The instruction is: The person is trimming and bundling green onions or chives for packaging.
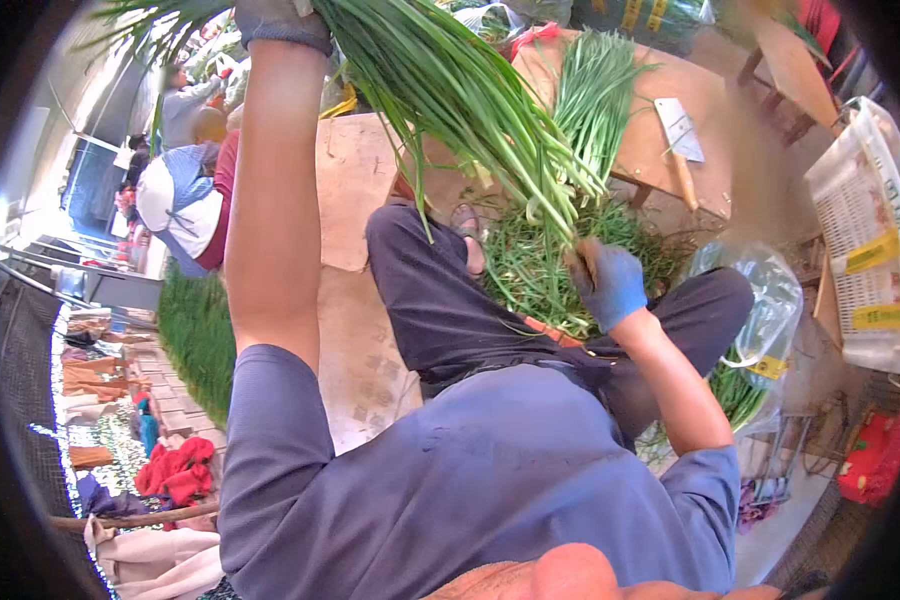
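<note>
My left hand (278, 22), in a grey glove at the top edge, grips a large bunch of garlic chives (450, 85). The green leaves fan out left past the hand, and the pale stem ends slant down to the right. At those ends is my right hand (611, 284), in a blue glove with darkened fingertips. Its fingers are curled together; what lies between them is hidden. Below the bunch, a heap of loose chive scraps (525, 265) covers the ground between my legs.
A wooden board (710, 105) holds another bunch of chives (598, 90) and a cleaver (679, 130) with a wooden handle. White plastic crates (870, 220) stand at right, near a clear plastic bag (770, 300). More chives (195, 335) lie at left; other people sit beyond.
</note>
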`<state>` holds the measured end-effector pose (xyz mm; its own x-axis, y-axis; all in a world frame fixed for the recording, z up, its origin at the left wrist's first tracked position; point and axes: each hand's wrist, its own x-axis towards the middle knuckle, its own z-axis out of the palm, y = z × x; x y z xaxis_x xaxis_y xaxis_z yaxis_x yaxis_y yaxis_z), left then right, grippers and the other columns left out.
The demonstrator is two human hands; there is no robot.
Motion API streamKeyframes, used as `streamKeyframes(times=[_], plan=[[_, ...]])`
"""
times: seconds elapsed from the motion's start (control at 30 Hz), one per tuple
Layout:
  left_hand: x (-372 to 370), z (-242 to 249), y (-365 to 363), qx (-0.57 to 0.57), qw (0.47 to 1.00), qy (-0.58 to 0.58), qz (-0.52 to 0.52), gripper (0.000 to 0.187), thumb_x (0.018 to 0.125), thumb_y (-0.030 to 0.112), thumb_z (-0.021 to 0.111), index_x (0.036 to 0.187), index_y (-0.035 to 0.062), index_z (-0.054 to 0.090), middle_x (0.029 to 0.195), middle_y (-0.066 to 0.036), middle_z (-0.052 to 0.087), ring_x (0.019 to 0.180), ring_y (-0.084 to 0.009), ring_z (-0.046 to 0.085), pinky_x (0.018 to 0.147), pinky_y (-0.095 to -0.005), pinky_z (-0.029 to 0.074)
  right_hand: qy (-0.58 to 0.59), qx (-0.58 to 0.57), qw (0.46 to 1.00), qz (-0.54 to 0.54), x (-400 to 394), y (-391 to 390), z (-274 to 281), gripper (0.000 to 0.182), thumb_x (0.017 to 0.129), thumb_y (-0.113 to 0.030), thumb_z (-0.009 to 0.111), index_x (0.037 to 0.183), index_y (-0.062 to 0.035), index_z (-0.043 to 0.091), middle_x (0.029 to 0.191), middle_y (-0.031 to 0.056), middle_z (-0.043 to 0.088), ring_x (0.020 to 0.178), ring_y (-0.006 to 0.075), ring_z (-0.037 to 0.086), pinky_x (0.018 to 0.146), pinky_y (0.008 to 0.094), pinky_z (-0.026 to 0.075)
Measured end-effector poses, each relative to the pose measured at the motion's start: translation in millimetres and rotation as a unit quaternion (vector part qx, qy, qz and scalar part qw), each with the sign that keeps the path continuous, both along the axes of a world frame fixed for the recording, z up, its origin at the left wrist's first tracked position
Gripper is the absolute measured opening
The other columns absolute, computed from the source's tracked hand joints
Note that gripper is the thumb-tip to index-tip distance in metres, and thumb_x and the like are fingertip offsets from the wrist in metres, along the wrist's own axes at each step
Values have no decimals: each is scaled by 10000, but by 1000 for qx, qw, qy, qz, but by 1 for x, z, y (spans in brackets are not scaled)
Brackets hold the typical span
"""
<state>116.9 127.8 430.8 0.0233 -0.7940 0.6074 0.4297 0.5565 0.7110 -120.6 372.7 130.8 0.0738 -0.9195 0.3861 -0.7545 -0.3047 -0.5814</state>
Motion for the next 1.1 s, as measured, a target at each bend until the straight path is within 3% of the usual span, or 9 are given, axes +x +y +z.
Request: streamKeyframes(times=[0.2,0.3,0.43,0.6,0.73,0.87,0.93,1.0,1.1], plan=[[-1,3,-22,60,994,54,69,146,896,294,588,954,160,598,793,-27,592,683,-195,593,612,-373,530,181,380,898,125,-42,42,-30,345,876,-391,652,991,-74,582,871,203,677,831,413,650,710,502,501],[1,1,-28,78,994,51,51,160,888,298,597,967,158,602,802,-24,593,709,-192,596,633,-379,532,126,247,950,142,-31,41,-2,435,873,-432,663,1113,-78,586,867,179,676,824,354,672,714,450,517],[-3,2,-31,114,988,78,74,186,889,308,593,982,148,607,800,-30,591,725,-202,600,653,-397,536,-429,276,857,69,23,21,63,518,929,-451,622,1265,-68,532,827,10,593,672,124,554,597,241,445],[-13,-4,-21,80,993,63,56,221,894,334,581,1013,151,616,818,-37,603,747,-211,607,677,-417,545,-784,275,540,137,61,-20,56,314,973,-368,590,1151,-110,562,699,-8,523,534,77,396,484,228,313],[3,-12,-39,110,993,46,-13,276,892,349,585,1106,176,591,925,-51,613,809,-224,614,699,-436,548,-795,308,502,146,71,-34,71,299,956,-416,603,928,-121,564,598,-6,434,483,120,436,424,263,359],[19,-11,-56,136,990,6,32,219,890,238,523,973,61,623,874,-102,676,720,-274,661,712,-428,558,-807,232,521,154,74,-29,71,200,956,-294,631,965,-102,574,594,-11,475,474,95,402,459,257,325],[5,-11,2,140,987,-11,-79,229,892,245,531,985,58,624,874,-99,678,733,-271,666,717,-433,561,-750,223,613,109,64,-26,59,194,961,-280,626,967,-95,567,602,-12,475,481,84,410,444,246,325],[14,-32,-55,135,991,4,0,230,890,242,564,1012,55,621,887,-95,680,756,-269,673,725,-446,567,-693,236,679,55,52,-20,53,205,969,-279,618,965,-84,556,635,-24,472,496,64,413,419,216,324],[-17,-43,-23,202,977,23,61,215,890,229,586,1017,58,614,911,-97,680,769,-273,677,734,-445,570,-711,252,651,89,32,-13,28,205,968,-275,620,962,-81,554,663,-26,474,501,61,418,414,202,320]])
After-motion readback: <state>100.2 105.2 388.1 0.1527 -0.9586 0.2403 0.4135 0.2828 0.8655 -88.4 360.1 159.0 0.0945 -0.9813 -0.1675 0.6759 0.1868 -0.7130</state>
